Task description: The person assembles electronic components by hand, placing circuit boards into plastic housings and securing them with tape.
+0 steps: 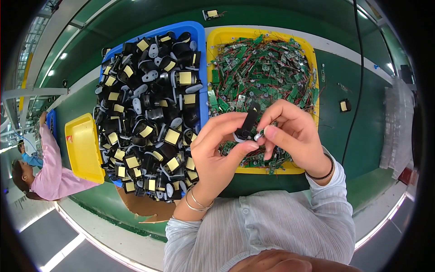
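Observation:
My left hand [216, 147] is closed round a black plastic housing [250, 119] with a grey edge, held over the near half of a yellow bin [313, 59]. Close against it, my right hand [294, 136] pinches a small silvery part [258, 135]; the fingers cover most of it, so its kind is unclear. Green circuit boards [253, 68] with thin red and black wires fill the yellow bin. To its left, a blue bin [202, 68] is heaped with black housings [147, 102] bearing grey oval pieces and pale yellow pads.
A yellow tray [84, 149] leans by the blue bin's left side, above cardboard [147, 206]. Beyond it works another person in a pink sleeve [50, 156]. Loose housings lie at the right [345, 105] and far side [212, 14]. A black cable [360, 68] crosses near stacked clear trays [395, 129].

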The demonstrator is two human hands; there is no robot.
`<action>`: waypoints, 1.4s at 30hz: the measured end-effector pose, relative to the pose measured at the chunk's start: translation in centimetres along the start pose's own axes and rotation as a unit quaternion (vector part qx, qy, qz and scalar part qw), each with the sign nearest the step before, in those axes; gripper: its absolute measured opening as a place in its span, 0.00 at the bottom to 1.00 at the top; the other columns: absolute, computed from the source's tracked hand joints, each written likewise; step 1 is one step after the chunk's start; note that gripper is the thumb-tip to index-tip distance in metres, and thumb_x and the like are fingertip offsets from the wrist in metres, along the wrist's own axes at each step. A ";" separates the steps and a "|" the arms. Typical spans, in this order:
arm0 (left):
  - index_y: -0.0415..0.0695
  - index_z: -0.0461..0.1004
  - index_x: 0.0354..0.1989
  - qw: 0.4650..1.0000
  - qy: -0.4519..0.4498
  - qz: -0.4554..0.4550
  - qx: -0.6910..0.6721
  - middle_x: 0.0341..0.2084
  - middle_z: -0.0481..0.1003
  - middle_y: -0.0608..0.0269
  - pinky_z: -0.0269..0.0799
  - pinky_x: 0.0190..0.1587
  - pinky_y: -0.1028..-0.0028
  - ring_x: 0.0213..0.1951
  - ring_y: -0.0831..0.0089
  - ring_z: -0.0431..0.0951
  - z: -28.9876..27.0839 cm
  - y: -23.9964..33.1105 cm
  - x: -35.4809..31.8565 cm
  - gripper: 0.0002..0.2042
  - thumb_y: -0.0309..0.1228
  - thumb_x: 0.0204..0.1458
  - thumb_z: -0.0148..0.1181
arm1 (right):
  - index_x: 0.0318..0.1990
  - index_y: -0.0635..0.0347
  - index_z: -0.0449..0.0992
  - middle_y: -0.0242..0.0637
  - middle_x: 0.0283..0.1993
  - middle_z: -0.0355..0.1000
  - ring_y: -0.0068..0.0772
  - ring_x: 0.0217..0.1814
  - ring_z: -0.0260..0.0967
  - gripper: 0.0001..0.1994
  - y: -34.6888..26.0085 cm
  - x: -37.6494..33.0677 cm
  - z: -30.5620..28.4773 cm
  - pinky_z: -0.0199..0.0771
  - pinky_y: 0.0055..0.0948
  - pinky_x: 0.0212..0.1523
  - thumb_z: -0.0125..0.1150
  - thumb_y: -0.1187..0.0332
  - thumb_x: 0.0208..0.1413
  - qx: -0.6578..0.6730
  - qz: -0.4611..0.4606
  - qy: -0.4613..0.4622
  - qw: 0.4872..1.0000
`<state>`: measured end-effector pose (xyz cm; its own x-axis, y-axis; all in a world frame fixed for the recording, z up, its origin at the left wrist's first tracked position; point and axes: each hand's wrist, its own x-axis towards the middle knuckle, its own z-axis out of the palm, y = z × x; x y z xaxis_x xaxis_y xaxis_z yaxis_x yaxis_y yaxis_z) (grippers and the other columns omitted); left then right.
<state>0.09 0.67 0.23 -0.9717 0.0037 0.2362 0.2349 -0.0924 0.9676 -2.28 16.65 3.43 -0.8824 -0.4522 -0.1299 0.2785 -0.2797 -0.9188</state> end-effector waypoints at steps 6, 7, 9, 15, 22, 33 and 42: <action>0.34 0.72 0.34 1.000 0.009 0.002 0.028 0.36 0.73 0.52 0.74 0.34 0.77 0.34 0.71 0.75 0.3 0.4 0.0 0.15 0.22 0.35 0.65 | 0.32 0.68 0.68 0.33 0.30 0.68 0.16 0.27 0.67 0.05 0.5 0.2 -0.1 0.69 0.13 0.19 0.55 0.76 0.49 -0.068 -0.025 -0.003 0.997; 0.34 0.73 0.34 1.000 0.004 0.006 0.028 0.37 0.73 0.51 0.73 0.34 0.78 0.35 0.71 0.75 0.3 0.5 0.0 0.15 0.22 0.34 0.65 | 0.31 0.67 0.68 0.33 0.30 0.68 0.16 0.27 0.67 0.04 0.5 0.2 -0.1 0.69 0.13 0.19 0.55 0.76 0.49 -0.078 -0.028 0.002 0.997; 0.35 0.73 0.34 1.000 -0.001 0.011 0.028 0.38 0.72 0.50 0.73 0.34 0.78 0.35 0.71 0.75 0.3 0.7 0.1 0.15 0.22 0.34 0.65 | 0.31 0.67 0.68 0.33 0.30 0.68 0.16 0.26 0.67 0.04 0.5 0.2 -0.1 0.69 0.13 0.18 0.56 0.76 0.48 -0.065 -0.031 0.006 0.997; 0.36 0.74 0.31 0.988 -0.011 0.082 0.129 0.34 0.74 0.54 0.70 0.38 0.72 0.37 0.64 0.74 -0.3 0.5 0.3 0.16 0.25 0.30 0.67 | 0.29 0.67 0.67 0.33 0.28 0.68 0.16 0.24 0.67 0.06 0.7 0.1 0.0 0.69 0.13 0.19 0.58 0.77 0.46 -0.072 -0.046 0.008 0.996; 0.39 0.74 0.28 0.978 0.007 0.135 0.158 0.31 0.75 0.60 0.68 0.41 0.69 0.39 0.60 0.73 -0.4 0.3 0.2 0.15 0.26 0.27 0.68 | 0.27 0.67 0.68 0.32 0.25 0.68 0.16 0.24 0.66 0.07 0.5 0.3 -0.1 0.69 0.14 0.20 0.61 0.76 0.44 -0.099 -0.033 0.007 0.995; 0.40 0.75 0.28 0.939 -0.002 0.210 0.272 0.31 0.75 0.62 0.73 0.37 0.72 0.37 0.60 0.74 -0.1 1.4 -0.1 0.14 0.23 0.27 0.67 | 0.25 0.66 0.68 0.32 0.24 0.68 0.16 0.25 0.67 0.07 0.5 0.2 -0.5 0.70 0.15 0.21 0.62 0.77 0.40 -0.195 -0.092 -0.002 0.977; 0.38 0.75 0.28 0.926 0.010 0.221 0.305 0.30 0.74 0.62 0.73 0.36 0.71 0.36 0.59 0.74 0.2 1.5 -0.7 0.14 0.22 0.28 0.66 | 0.26 0.67 0.68 0.33 0.25 0.69 0.18 0.27 0.69 0.06 0.5 -0.1 -0.3 0.72 0.15 0.21 0.60 0.78 0.42 -0.189 -0.082 -0.018 0.978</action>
<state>1.08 0.76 1.55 -0.7765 0.0800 0.6251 0.5739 0.4995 0.6489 -2.20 16.77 2.86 -0.8876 -0.4592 0.0371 -0.0314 -0.0202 -0.9993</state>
